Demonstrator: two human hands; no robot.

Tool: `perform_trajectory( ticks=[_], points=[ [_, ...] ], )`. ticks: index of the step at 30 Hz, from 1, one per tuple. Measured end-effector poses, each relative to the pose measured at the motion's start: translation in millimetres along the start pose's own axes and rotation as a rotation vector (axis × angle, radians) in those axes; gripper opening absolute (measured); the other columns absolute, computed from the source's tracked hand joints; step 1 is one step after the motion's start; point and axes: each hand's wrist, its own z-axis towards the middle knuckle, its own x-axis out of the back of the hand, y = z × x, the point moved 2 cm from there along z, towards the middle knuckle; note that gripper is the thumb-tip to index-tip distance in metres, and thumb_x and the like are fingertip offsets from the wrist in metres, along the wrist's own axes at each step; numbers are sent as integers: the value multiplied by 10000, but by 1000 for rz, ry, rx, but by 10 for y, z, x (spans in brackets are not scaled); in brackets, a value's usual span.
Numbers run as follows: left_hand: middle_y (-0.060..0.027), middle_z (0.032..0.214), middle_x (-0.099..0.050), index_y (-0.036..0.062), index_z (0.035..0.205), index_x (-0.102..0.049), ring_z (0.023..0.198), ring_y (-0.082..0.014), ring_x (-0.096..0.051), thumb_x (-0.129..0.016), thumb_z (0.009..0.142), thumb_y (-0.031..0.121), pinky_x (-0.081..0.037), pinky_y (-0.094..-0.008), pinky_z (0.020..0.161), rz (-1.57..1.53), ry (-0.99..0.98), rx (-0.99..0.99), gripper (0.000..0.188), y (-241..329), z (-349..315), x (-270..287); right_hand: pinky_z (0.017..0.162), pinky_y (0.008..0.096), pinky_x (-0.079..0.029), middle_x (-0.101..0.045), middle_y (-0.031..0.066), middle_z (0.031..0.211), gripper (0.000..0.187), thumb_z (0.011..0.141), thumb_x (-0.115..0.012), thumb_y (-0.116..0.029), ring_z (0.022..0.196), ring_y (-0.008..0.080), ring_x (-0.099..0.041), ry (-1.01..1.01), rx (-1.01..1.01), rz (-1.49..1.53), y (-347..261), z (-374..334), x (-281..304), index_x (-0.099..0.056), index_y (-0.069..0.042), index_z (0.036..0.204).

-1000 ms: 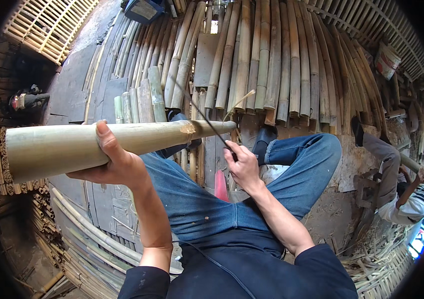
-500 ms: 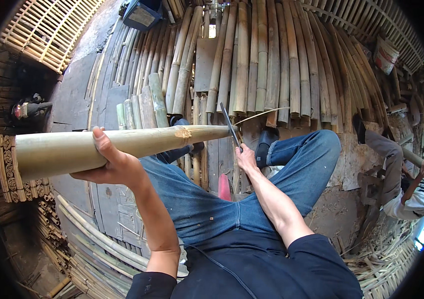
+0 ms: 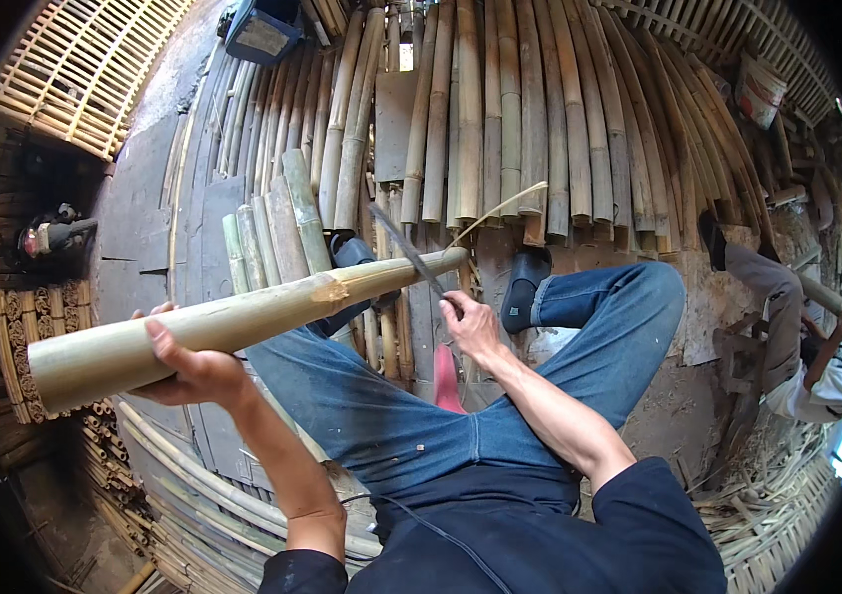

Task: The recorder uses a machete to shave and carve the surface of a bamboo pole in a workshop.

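A thick, pale bamboo pole slants across in front of me, its wide cut end at the left and its far end beyond my lap. My left hand is wrapped round the wide part from below, thumb on the near side. In my right hand is a long dark-bladed knife, its blade crossing the pole close to the far end. A thin bamboo strip juts up and to the right from that end. A rough, chipped joint shows midway along the pole.
Many bamboo poles lie side by side on the floor ahead. Short cut pieces lie left of my feet. A red object stands between my legs. Another person sits at the far right. Bundled sticks are stacked at the left.
The pole's wide end has swung down toward me with my left hand. My right hand has come nearer, and the knife now tilts further left. The thin strip points higher.
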Motion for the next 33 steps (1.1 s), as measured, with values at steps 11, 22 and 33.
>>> perform_trajectory(
  ticks=[11,22,33],
  points=[
    [-179,1049,-585,-76,1232,-416,791,-260,-619,-694,863,210,-557,-357,652,132,99,91,543,-346,264,329,835,500,-537,-688,257,983,367,966,-528,-414,955,430,-670,-94,-194,-194,940,543,-521,-640,-178,1224],
    [-191,1070,-586,-65,1233,-437,866,-279,-638,-722,857,239,-563,-377,706,101,72,93,562,-484,313,196,922,519,-496,-657,281,1125,408,977,-484,-411,1083,465,-614,-186,-463,-277,2078,678,-267,-596,-101,1218],
    [-210,1028,-622,-35,1350,-437,997,-255,-595,-609,911,498,-459,-369,894,-268,-440,314,711,-254,94,-117,662,396,-569,-714,240,838,236,756,-618,-102,800,314,-734,-430,-417,-396,508,1256,-52,-731,15,927]
  ],
)
